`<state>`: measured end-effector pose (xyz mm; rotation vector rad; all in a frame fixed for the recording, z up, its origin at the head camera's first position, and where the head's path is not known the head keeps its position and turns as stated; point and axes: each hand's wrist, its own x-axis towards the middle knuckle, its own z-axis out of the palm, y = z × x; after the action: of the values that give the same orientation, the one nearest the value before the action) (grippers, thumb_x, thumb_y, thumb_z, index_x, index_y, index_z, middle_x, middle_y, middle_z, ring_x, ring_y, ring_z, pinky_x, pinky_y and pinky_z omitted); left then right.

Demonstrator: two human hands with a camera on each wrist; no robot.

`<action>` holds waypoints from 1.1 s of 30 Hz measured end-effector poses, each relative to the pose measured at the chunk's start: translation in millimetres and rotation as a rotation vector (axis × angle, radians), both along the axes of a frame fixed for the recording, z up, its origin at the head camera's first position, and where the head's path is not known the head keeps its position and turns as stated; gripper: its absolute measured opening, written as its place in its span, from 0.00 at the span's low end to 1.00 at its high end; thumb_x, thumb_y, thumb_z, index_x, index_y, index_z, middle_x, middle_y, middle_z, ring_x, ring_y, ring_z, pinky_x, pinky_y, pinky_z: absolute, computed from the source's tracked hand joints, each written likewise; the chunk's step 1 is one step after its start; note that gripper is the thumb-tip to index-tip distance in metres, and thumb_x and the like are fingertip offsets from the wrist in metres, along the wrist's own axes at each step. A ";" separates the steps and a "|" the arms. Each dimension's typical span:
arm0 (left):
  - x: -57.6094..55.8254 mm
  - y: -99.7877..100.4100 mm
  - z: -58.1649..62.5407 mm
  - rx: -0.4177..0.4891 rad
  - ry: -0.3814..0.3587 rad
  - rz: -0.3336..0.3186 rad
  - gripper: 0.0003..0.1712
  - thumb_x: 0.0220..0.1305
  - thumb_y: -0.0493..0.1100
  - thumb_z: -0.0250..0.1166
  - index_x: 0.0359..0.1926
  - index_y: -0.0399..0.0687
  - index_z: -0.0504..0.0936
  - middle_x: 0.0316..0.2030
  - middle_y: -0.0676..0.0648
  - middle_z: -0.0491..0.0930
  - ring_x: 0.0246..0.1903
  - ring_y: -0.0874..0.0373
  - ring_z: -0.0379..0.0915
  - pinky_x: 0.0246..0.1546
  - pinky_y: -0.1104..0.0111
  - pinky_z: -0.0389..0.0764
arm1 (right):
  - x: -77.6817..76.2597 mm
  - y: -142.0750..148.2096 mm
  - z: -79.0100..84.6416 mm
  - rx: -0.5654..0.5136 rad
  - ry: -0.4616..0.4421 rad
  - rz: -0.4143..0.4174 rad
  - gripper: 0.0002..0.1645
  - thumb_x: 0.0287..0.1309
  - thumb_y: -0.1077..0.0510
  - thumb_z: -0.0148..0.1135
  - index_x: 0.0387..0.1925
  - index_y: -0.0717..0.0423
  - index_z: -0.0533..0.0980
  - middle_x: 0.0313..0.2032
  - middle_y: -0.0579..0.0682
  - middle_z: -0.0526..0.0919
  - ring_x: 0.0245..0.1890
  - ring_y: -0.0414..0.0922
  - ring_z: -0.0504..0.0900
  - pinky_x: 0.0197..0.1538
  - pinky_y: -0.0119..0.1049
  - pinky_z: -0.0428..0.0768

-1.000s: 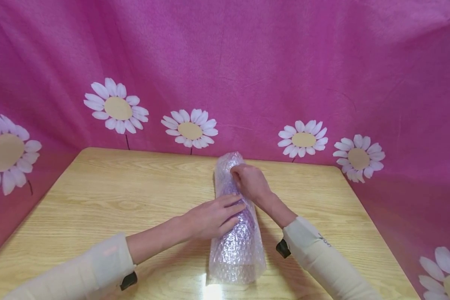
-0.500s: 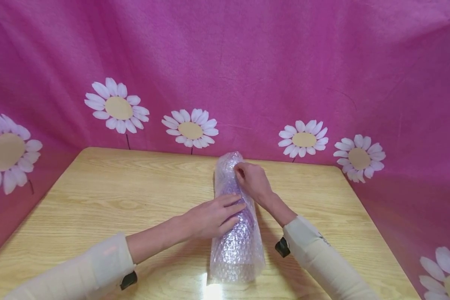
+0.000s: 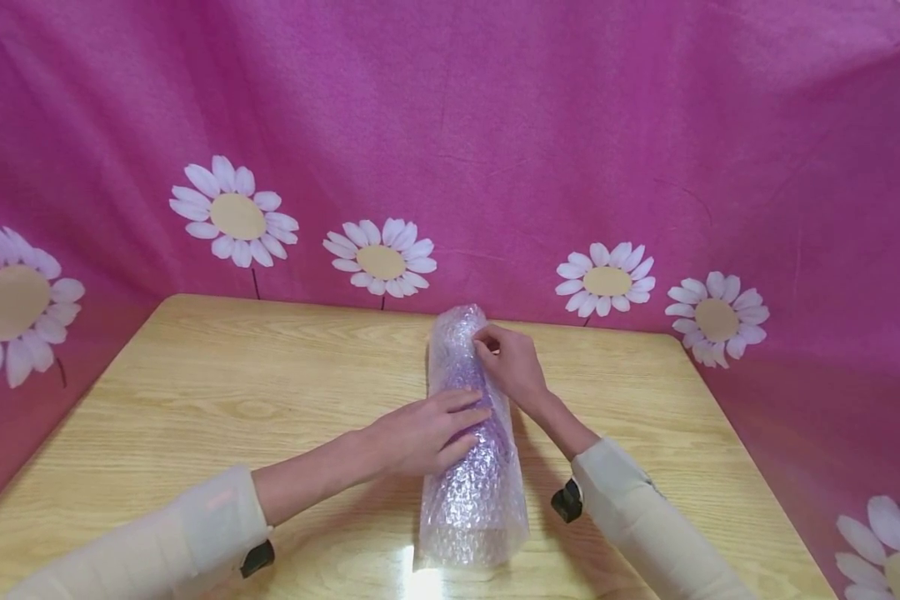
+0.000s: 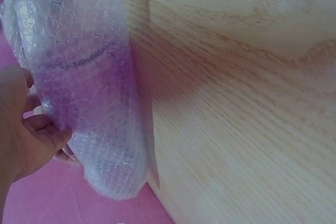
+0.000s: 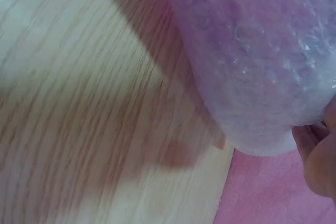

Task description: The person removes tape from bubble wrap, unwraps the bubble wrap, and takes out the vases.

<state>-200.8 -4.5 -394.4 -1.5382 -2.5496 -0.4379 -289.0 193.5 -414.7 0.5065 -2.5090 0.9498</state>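
Note:
A long roll of clear bubble wrap (image 3: 472, 508) lies lengthwise on the table around something purple. The wrapped item's kind is hidden by the bubbles. My left hand (image 3: 427, 433) rests on the middle of the roll with fingers spread across it; in the left wrist view the same hand (image 4: 26, 129) lies along the side of the bubble wrap (image 4: 89, 87). Nearer the far end, my right hand (image 3: 513, 362) pinches the wrap's edge between thumb and fingertips. The right wrist view shows only part of that hand (image 5: 317, 153) beside the wrap (image 5: 257, 72).
The light wooden table (image 3: 270, 375) extends on both sides of the roll. A magenta cloth (image 3: 495, 150) printed with white daisies (image 3: 378, 260) hangs behind and beside the table. The roll's far end reaches the table's back edge.
My right hand has shifted slightly to the right, along with the edge of the bubble wrap. My left hand stays in the same place on the roll.

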 end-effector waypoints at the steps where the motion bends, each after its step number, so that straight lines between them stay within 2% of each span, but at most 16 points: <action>1: 0.1 0.0 0.0 0.003 -0.002 0.002 0.25 0.74 0.46 0.54 0.65 0.37 0.75 0.67 0.35 0.69 0.68 0.44 0.62 0.69 0.57 0.62 | 0.4 0.7 0.0 -0.008 -0.001 0.004 0.04 0.60 0.65 0.63 0.34 0.59 0.84 0.30 0.50 0.86 0.34 0.46 0.85 0.41 0.43 0.84; 12: 0.6 0.1 -6.5 0.074 0.008 0.018 0.24 0.72 0.46 0.56 0.63 0.39 0.78 0.65 0.37 0.72 0.67 0.46 0.65 0.68 0.60 0.65 | 2.3 17.1 1.1 -0.039 0.033 0.021 0.05 0.58 0.67 0.62 0.35 0.61 0.83 0.31 0.52 0.86 0.35 0.48 0.86 0.41 0.39 0.86; 24: -1.1 -0.7 -6.2 0.082 0.019 0.008 0.24 0.71 0.46 0.58 0.63 0.39 0.78 0.65 0.37 0.72 0.66 0.46 0.65 0.68 0.61 0.64 | 4.5 38.5 -1.5 -0.054 0.002 -0.020 0.04 0.59 0.66 0.64 0.36 0.61 0.83 0.32 0.52 0.86 0.37 0.49 0.86 0.41 0.41 0.86; 33: -1.8 -2.0 -6.8 0.076 -0.005 0.011 0.24 0.72 0.46 0.57 0.64 0.39 0.77 0.65 0.37 0.72 0.67 0.46 0.65 0.68 0.60 0.64 | 8.1 52.8 -8.8 -0.029 -0.027 -0.053 0.04 0.60 0.64 0.66 0.37 0.62 0.82 0.31 0.53 0.85 0.35 0.48 0.85 0.39 0.42 0.86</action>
<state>-202.6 -6.6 -401.2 -1.4979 -2.5131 -0.5312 -280.9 246.3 -423.5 0.4185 -2.5161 0.9777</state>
